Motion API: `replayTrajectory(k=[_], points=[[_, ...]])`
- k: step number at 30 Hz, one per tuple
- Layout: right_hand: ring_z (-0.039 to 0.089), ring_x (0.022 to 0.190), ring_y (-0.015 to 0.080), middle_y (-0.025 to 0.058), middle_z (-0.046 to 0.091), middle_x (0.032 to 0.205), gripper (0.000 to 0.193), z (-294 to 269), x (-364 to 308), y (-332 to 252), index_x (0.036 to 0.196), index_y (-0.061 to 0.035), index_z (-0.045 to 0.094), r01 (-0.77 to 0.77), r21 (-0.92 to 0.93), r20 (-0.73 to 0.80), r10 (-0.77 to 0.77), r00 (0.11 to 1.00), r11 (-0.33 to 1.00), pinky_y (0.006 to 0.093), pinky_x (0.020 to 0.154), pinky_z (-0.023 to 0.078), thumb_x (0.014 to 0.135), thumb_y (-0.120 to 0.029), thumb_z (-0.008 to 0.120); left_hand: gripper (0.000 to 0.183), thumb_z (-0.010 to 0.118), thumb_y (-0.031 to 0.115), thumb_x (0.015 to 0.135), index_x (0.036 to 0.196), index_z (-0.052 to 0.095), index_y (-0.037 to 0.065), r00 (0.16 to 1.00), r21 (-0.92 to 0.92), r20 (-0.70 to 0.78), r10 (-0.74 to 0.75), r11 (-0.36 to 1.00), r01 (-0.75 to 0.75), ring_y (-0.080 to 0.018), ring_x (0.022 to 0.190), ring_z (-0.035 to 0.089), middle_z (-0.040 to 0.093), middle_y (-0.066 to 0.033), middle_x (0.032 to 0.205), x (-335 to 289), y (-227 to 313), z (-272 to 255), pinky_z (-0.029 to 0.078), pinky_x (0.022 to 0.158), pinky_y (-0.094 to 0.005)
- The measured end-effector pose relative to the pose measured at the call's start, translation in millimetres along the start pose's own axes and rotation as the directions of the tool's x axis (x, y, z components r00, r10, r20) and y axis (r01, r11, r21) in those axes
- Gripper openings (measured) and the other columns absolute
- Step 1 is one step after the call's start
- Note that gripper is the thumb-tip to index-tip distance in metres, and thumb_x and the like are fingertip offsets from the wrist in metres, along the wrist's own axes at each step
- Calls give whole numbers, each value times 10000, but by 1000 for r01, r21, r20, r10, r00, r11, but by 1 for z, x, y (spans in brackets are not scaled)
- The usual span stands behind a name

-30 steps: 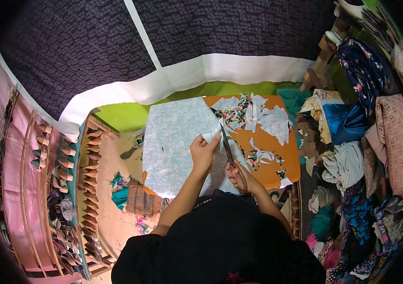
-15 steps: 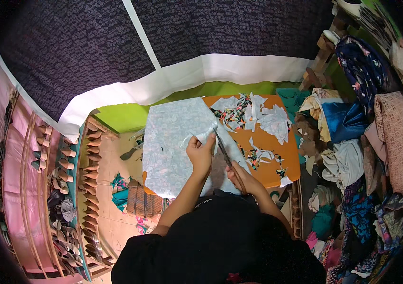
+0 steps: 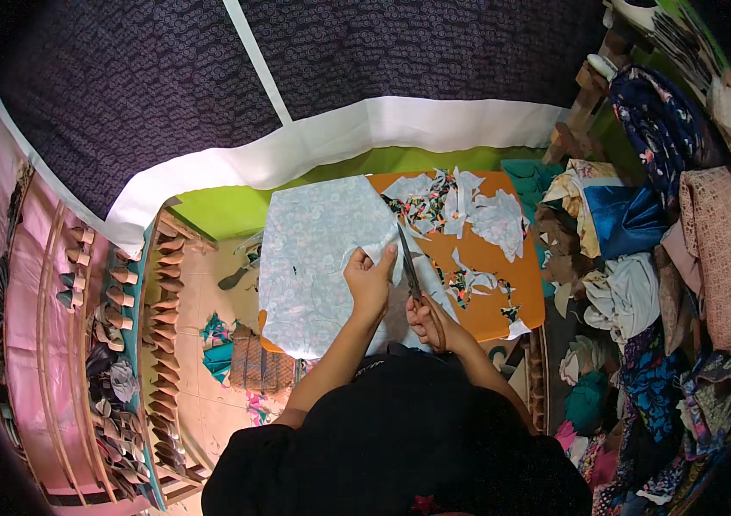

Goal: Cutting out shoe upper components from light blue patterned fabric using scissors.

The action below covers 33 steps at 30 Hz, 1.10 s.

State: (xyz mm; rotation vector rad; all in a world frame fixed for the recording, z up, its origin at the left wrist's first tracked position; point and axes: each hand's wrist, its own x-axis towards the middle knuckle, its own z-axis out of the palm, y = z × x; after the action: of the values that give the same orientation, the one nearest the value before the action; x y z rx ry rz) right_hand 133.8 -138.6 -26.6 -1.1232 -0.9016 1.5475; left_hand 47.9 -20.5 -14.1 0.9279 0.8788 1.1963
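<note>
A pale fabric with a faint pattern covers the left part of the orange table. My left hand pinches this fabric near its right edge, thumb pointing up. In my right hand is a pair of long dark scissors. Their blades point away from me along the fabric's right edge, beside my left thumb. To the right of the blades lie cut scraps, white on one side and floral on the other.
Shoe forms line a rack at the left. Heaped fabrics fill the right side, with a blue satin piece among them. A dark patterned curtain with a white border hangs beyond the table. Cloth pieces lie on the floor.
My left hand has shifted slightly right and nearer to me. The scissors have turned more upright, their tips now farther up the fabric's edge.
</note>
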Motion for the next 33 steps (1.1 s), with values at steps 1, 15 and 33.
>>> replayTrajectory(k=[1,15,33], points=[[241,461,27,-41,292,639,602,0,0,0,964,-103,343,2,20,-1,-1,1000,1000,160,378,204,708,-646,399,156,637,43,716,734,483,27,999,-13,7,-35,999,35,-29,549,459,545,-18,666,-2,5,2,348,464,-158],[257,454,38,-53,307,598,324,-8,6,8,943,-100,384,102,-70,-34,-104,994,992,163,371,206,855,-410,352,143,628,28,718,742,487,18,995,-22,35,-99,995,99,-45,570,483,560,-35,702,-2,10,4,383,500,-168],[307,481,46,-32,358,662,282,-21,9,29,994,-99,364,-114,228,-59,131,990,967,165,394,245,824,-309,443,128,620,34,726,787,514,-4,999,-62,20,-40,997,41,-52,586,509,586,-56,738,-1,6,7,390,505,-169]])
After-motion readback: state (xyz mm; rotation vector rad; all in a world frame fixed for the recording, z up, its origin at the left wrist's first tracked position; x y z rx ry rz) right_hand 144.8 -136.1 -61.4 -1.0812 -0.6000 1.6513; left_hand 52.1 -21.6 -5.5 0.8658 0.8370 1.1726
